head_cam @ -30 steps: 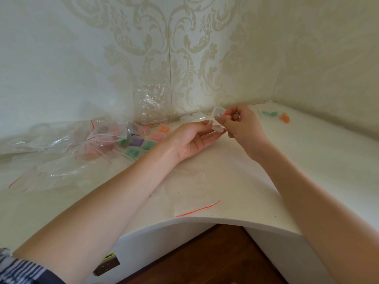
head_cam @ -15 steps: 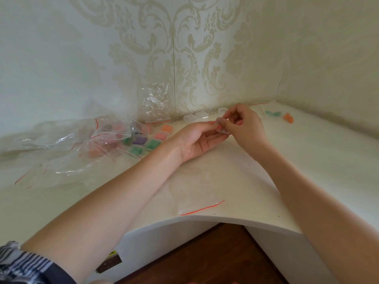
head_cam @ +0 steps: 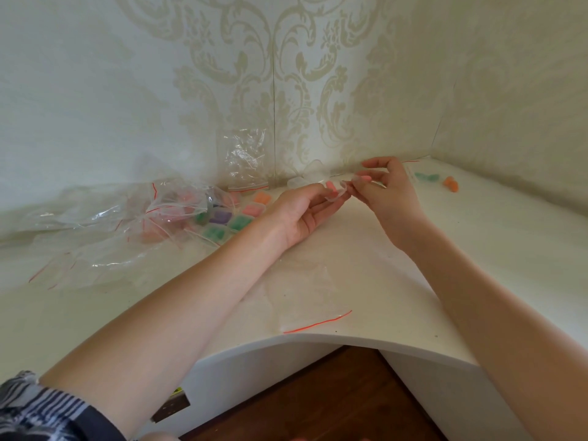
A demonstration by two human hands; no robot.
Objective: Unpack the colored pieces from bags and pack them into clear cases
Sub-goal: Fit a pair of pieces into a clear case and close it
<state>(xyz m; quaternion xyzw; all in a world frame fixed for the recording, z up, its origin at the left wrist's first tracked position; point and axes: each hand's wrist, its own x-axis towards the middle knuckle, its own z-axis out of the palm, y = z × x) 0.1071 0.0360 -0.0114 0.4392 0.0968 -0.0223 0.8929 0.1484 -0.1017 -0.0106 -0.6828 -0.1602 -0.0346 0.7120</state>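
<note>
Clear case sat above the desk, pinched between both hands: left hand cradling it from below, right hand gripping its edge, probably to open it. Filled cases lay left.

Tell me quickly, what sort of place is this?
Probably a room in a home, not a workshop: patterned wallpaper meets in a corner, a curved white counter fits that corner, and dark wood floor shows below.
</note>
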